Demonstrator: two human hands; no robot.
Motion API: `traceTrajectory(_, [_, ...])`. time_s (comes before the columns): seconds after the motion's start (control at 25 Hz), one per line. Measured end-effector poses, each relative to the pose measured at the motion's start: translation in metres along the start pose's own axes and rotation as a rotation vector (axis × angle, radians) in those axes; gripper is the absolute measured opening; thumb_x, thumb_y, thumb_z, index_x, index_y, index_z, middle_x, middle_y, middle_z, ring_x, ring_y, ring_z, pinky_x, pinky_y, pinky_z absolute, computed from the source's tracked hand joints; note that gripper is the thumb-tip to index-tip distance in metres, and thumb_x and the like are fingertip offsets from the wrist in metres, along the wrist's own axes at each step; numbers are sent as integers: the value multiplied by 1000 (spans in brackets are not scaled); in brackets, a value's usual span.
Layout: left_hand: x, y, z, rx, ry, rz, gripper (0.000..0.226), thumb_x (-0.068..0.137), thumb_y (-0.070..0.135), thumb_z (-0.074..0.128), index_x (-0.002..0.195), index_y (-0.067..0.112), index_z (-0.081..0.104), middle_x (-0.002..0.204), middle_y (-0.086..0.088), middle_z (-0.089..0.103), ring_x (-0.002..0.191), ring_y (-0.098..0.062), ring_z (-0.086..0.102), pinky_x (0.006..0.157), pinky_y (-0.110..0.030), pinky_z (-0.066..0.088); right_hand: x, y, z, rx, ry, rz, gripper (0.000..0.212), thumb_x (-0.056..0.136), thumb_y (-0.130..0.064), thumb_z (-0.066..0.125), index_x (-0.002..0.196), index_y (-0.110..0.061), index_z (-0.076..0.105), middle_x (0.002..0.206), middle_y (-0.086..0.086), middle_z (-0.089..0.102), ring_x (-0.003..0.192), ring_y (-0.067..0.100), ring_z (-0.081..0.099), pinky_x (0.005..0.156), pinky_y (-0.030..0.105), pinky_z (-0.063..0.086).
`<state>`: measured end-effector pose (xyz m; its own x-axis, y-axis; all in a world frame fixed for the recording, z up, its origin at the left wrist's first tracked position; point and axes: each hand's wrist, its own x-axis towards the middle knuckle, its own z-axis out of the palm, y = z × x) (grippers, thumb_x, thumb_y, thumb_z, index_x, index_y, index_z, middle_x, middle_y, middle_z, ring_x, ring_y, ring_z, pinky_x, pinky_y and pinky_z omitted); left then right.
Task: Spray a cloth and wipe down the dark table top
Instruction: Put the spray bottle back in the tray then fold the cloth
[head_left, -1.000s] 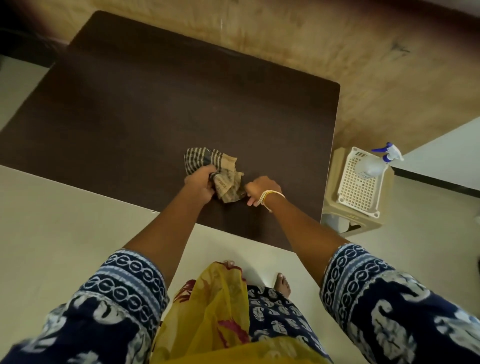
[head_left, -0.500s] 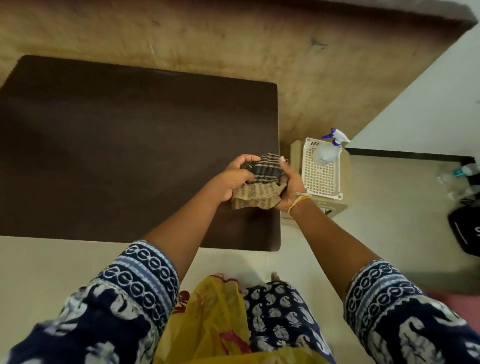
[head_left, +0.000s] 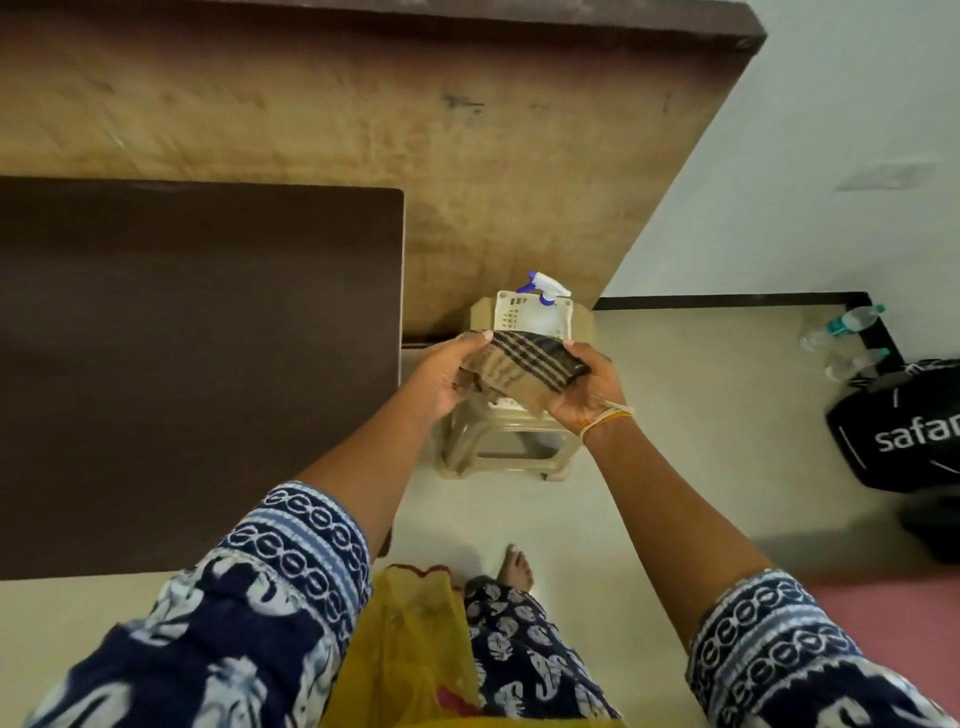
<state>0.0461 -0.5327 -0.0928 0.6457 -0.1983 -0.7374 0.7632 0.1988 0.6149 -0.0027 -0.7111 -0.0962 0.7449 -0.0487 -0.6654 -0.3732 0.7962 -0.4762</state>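
A person holds a bunched brown-and-beige checked cloth (head_left: 524, 366) between the left hand (head_left: 445, 375) and the right hand (head_left: 587, 385), above a beige plastic stool (head_left: 506, 441). On the stool sits a white perforated plastic basket (head_left: 511, 310) with a clear spray bottle with a blue-and-white trigger (head_left: 544, 291). The dark brown rectangular table top (head_left: 197, 364) lies to the left; a black bag (head_left: 904, 426) rests on the floor at right.
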Motion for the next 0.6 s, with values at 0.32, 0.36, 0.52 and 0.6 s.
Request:
traceTrajectory(0.32, [32,10,79,245,-36,-39,40,79,15,78,117,8,66,108,-18,71,95,-29,70,89,-45,56,14,-83,-65,115,2,163,67,78,-34,74,133,-5,48,133,23,54,122,40,54,107,56,38])
traceTrajectory(0.36, [34,14,81,276,-52,-58,38,80,15,77,116,8,66,109,-19,71,96,-30,69,90,-47,55,16,-88,-68,98,-4,200,67,78,-33,75,132,-5,48,134,22,54,123,40,53,107,56,39])
traceTrajectory(0.52, [49,22,86,423,-112,-181,39,78,12,79,114,10,67,108,-16,72,96,-29,71,83,-45,58,29,-104,-66,-246,25,232,36,87,-13,66,120,-5,58,108,18,67,103,34,64,86,49,57])
traceTrajectory(0.6, [61,19,88,392,-58,-199,42,76,4,78,116,5,66,103,-17,73,83,-26,73,67,-39,61,43,-104,-66,-336,58,207,27,90,-11,64,116,-6,60,107,16,67,99,31,64,82,46,56])
